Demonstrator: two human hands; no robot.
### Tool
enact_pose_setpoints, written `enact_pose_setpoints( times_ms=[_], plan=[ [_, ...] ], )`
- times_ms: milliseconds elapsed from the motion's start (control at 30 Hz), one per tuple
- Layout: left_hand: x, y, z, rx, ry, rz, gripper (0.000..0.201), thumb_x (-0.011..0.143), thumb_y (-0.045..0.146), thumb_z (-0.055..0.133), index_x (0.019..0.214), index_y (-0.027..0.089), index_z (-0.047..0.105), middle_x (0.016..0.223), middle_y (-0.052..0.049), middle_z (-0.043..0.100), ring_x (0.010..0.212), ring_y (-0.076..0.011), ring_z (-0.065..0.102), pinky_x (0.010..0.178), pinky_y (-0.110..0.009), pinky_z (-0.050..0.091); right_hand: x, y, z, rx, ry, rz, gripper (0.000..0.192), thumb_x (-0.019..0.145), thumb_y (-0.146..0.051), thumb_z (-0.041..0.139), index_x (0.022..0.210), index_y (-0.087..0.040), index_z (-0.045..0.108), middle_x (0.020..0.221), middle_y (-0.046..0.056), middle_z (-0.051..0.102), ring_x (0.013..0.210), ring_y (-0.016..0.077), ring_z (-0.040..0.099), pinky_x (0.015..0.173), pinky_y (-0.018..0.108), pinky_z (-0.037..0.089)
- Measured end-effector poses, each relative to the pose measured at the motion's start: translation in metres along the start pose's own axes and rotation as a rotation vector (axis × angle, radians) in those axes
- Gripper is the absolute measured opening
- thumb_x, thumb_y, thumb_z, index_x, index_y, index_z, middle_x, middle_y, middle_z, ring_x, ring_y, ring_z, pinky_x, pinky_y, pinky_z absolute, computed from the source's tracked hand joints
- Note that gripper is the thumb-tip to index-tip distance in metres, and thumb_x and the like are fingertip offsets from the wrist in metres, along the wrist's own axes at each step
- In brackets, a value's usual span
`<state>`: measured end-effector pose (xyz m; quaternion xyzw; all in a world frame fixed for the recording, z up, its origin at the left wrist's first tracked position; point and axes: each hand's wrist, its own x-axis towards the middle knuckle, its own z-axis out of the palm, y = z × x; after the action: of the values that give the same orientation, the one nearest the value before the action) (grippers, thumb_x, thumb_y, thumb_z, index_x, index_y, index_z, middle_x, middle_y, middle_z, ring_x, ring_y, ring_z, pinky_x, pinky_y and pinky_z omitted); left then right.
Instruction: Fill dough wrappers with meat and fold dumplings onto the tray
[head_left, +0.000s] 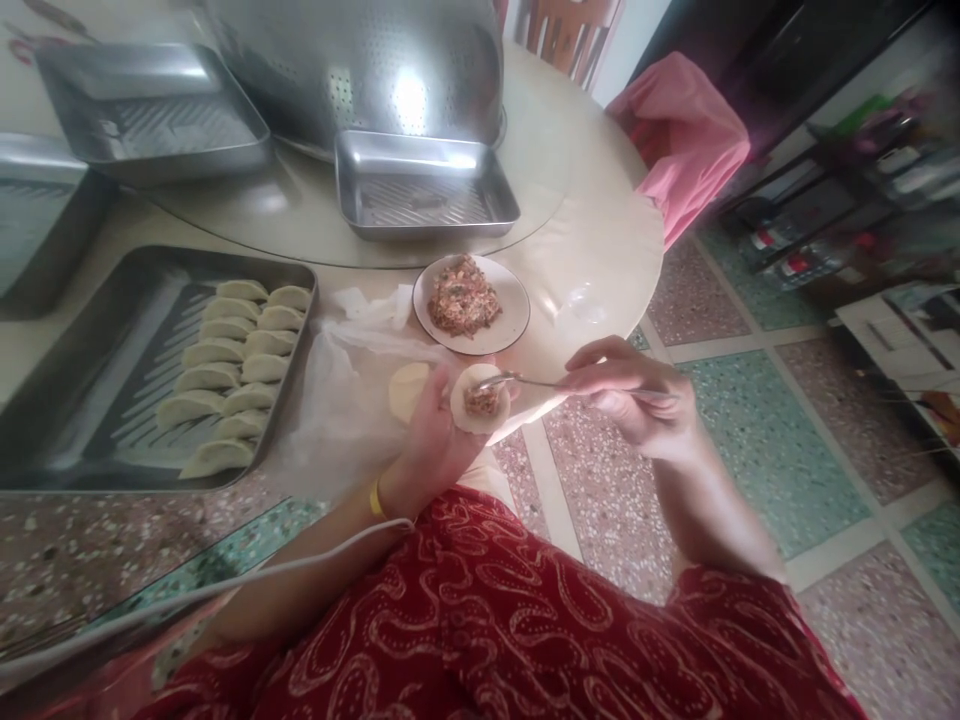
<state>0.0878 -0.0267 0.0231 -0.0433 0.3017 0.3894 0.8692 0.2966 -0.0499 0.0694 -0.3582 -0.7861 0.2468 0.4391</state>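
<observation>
A round dumpling wrapper [463,414] lies across the fingers of my left hand [433,436], which supports it near the table's edge. On its middle sits a small heap of meat filling [484,401]. My right hand [630,392] grips a metal spoon [536,382] by the handle, and the spoon's tip touches the filling. Just beyond, a white plate [514,296] bears a larger mound of minced filling [463,298]. More pale wrappers [408,390] lie on a thin plastic bag [330,400] beside my left hand.
Two rows of folded dumplings [214,378] lie in a metal tray [90,400] on the left. Further back are a small metal tray [427,190], a large perforated steel colander [360,70] and more trays [165,110]. A chair with pink cloth [694,140] stands at the right.
</observation>
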Motion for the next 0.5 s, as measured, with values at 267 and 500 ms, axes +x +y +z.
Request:
enact_pose_setpoints(
  times_ms=[267,500],
  plan=[
    [0.001,0.001,-0.015,0.061,-0.12,-0.054,0.063,0.102,0.05,0.029,0.124,0.003,0.064,0.11,-0.016,0.074,0.12,-0.0237,0.063,0.109,-0.035,0.048,0.006,0.008,0.001,-0.055,-0.151,-0.196,0.027,0.094,-0.026,0.064,0.119,-0.033,0.07,0.096,-0.001,0.079,0.098,0.0168,0.069,0.084,0.038,0.06],
    [0.003,0.002,-0.015,0.034,-0.106,-0.053,0.06,0.103,0.047,0.028,0.112,0.003,0.068,0.107,-0.017,0.075,0.119,-0.024,0.064,0.104,-0.034,0.052,0.005,0.005,-0.005,-0.093,-0.111,-0.215,0.029,0.094,-0.023,0.064,0.119,-0.035,0.069,0.092,-0.002,0.079,0.092,0.018,0.07,0.077,0.038,0.061]
  ],
)
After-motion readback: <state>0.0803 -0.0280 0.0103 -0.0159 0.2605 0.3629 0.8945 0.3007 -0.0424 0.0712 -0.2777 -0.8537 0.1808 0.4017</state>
